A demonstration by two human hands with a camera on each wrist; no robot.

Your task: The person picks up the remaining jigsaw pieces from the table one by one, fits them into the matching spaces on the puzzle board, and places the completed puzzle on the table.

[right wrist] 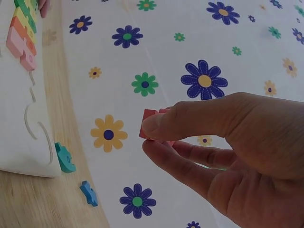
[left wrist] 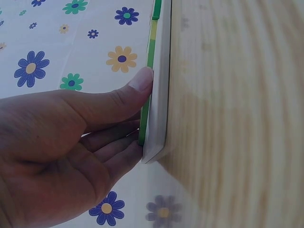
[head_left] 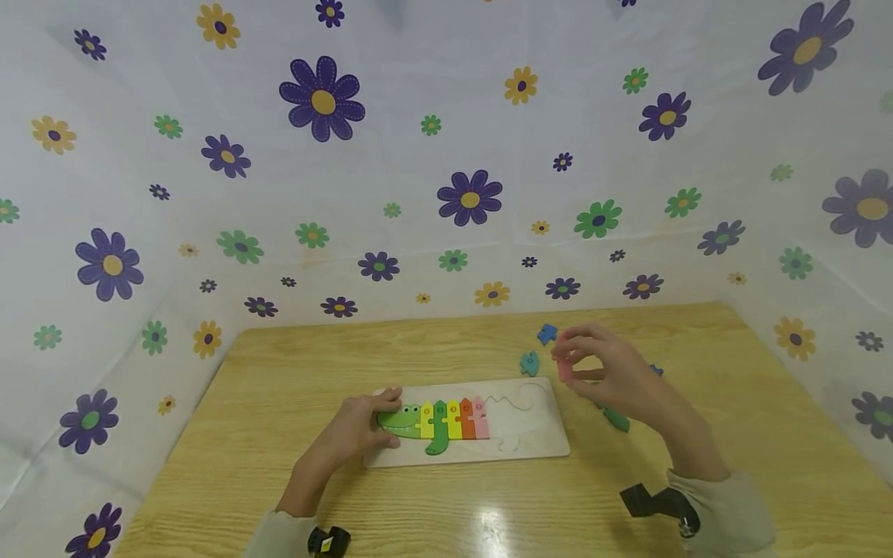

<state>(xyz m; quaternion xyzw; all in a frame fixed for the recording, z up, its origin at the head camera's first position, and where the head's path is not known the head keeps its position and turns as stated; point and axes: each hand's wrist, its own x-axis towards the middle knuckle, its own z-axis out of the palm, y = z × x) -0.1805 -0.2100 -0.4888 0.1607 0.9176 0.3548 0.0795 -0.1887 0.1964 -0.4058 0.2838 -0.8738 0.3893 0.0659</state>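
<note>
A wooden crocodile puzzle board (head_left: 537, 434) lies flat, its green head piece (head_left: 401, 420) at the left end. Numbered yellow, green, orange-red and pink body pieces (head_left: 454, 418) run rightward from the head. My left hand (head_left: 356, 425) rests on the board's left end, thumb and fingers spread about the head. In the left wrist view, the thumb (left wrist: 141, 80) touches the board near its front edge. Raised beyond the board's right end, my right hand (head_left: 614, 372) pinches a pinkish-red puzzle piece (right wrist: 149, 122) between thumb and fingers; the fingertips hide part of it.
Behind the board's right end lie a teal piece (head_left: 529, 363) and a blue piece (head_left: 547, 334). A green piece (head_left: 617, 419) and another blue piece (head_left: 656, 370) lie around the right hand. A flower-printed sheet (head_left: 391, 155) encloses the wooden table (head_left: 279, 364).
</note>
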